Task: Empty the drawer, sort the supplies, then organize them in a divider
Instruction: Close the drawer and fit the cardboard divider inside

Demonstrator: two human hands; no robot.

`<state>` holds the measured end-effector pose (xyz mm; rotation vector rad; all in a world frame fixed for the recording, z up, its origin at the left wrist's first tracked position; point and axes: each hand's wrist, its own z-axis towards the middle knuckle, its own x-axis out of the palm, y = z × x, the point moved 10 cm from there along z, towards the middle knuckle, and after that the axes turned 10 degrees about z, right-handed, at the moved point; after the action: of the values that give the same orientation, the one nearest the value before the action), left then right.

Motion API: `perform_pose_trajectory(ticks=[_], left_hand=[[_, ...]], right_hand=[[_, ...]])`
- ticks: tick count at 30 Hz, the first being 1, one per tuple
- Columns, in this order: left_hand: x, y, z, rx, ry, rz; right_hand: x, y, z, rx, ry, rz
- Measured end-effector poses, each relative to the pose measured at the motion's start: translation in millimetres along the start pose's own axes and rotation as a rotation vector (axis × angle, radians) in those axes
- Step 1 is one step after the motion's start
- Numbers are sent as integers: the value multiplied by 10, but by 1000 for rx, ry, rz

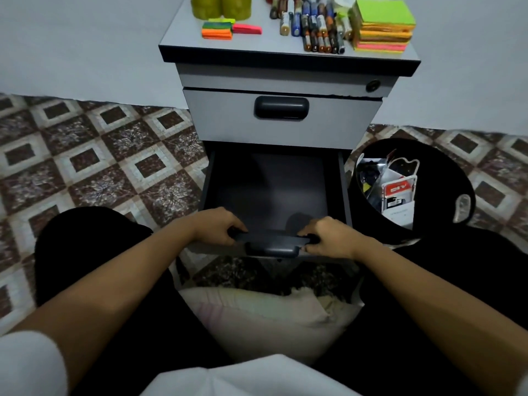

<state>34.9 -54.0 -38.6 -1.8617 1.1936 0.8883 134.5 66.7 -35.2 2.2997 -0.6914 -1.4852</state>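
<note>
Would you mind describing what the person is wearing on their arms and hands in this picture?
Both forearms are bare to the wrists. The left hand and right hand wear no gloves, and no watch, bracelet or ring shows. A white short sleeve covers the left upper arm.

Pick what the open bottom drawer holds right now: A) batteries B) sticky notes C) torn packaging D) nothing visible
D: the drawer shows only its bare dark floor; the batteries and sticky notes lie on the cabinet top, the packaging sits in the black bin, and the left hand and right hand grip the drawer's front edge.
</note>
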Motion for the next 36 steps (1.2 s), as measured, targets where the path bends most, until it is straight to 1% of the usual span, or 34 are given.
perform_pose_trajectory(ticks=[4, 6, 8, 10, 12, 13, 15, 17, 19, 21, 23, 26, 30, 34, 36], left_hand=[[-215, 306, 129, -149, -96, 42], [-300, 431, 182, -232, -173, 79], [-361, 566, 213, -324, -295, 56], [-421, 692, 181, -477, -468, -10], [-467, 820, 77, -727, -632, -127], [-445, 883, 15, -867, -681, -240], [-324, 940, -34, -1075, -728, -495], [-189, 1009, 32, -1179, -726, -693], [-70, 1109, 148, -1219, -669, -839], [-14, 1193, 295, -1176, -598, -911], [-41, 1256, 425, -1106, -573, -929], [-104, 1314, 504, -1081, -596, -944], [-217, 1352, 622, -1013, -572, -962], [-334, 1433, 651, -1074, -579, -980], [-375, 1457, 674, -1056, -571, -976]], right_hand=[[-259, -168, 128, 98, -180, 19], [-372, -257, 157, 161, -280, 13], [-505, -331, 169, 205, -420, -1], [-642, -399, 175, 256, -592, -44], [-732, -498, 177, 367, -767, -8], [-752, -542, 176, 450, -838, 50], [-703, -631, 177, 641, -912, 251], [-614, -714, 217, 764, -963, 489], [-552, -801, 306, 800, -979, 678], [-539, -868, 413, 777, -967, 781], [-568, -924, 502, 759, -959, 804], [-650, -959, 588, 760, -970, 813], [-747, -989, 672, 759, -991, 858], [-793, -1015, 780, 777, -1017, 956], [-792, -1024, 838, 777, -1011, 983]])
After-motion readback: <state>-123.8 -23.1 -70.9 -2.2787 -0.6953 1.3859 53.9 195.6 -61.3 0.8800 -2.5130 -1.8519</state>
